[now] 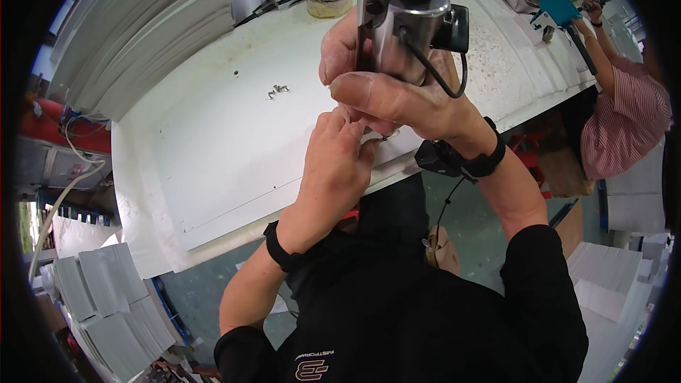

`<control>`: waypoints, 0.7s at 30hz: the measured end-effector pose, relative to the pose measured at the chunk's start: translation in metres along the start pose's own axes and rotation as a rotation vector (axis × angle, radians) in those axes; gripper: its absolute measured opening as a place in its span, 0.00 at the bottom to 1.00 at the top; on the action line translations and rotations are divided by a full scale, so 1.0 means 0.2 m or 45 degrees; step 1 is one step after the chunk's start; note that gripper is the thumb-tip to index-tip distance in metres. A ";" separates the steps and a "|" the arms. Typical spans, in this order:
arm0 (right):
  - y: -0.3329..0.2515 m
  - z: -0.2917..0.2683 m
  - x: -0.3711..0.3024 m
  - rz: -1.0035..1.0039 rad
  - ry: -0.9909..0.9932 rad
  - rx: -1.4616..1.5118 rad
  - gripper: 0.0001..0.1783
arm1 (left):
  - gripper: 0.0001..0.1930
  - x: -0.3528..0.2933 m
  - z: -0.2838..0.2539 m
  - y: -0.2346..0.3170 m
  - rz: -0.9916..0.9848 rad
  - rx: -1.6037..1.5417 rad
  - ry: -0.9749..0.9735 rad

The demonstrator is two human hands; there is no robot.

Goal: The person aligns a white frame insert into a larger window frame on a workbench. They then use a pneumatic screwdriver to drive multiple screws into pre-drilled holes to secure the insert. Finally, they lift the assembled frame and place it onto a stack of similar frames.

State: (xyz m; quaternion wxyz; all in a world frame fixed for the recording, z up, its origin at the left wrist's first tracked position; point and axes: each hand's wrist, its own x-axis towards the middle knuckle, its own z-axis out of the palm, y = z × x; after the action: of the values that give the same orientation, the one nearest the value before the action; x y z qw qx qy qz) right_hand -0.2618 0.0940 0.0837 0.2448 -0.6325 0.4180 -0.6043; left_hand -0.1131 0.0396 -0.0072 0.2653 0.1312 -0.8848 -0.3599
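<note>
At the white panel's front edge, the fingers of my left hand bunch together; I cannot tell whether that grip pinches anything, as the fingertips are partly hidden. My right hand wraps round a metal-and-black tool, its grip closed on the barrel, above the panel on the bench. I can't see the tool's tip, so I judge that a slip could catch the left fingers crowded close to it. The looped cable could snag on my right hand if the tool turns. Farther in, a careless sweep might scatter the loose metal pieces.

I count two hands, one tool, one cable, one panel; a small cluster of pieces too jumbled to number; one round tub of countless small metal parts; and, beyond, one co-worker near one teal tool.
</note>
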 end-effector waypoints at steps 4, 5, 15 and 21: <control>-0.12 -0.01 0.04 0.138 -0.034 0.068 0.19 | 0.15 -0.01 -0.03 0.02 0.009 -0.094 0.028; -0.16 -0.02 0.04 0.154 -0.004 0.042 0.21 | 0.14 0.00 -0.07 0.02 -0.070 -0.092 0.011; -0.08 -0.09 0.11 0.008 0.306 0.277 0.23 | 0.10 0.10 -0.55 -0.26 -0.503 0.383 0.059; -0.01 -0.13 0.10 -0.149 0.331 0.227 0.22 | 0.08 0.17 -0.52 -0.27 -0.455 0.603 -0.036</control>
State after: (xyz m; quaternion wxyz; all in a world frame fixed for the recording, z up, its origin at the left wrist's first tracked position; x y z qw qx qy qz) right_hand -0.2888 0.0838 0.1015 0.2081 -0.5482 0.3532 -0.7290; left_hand -0.0797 -0.0721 0.0289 0.1474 0.3383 -0.9106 -0.1861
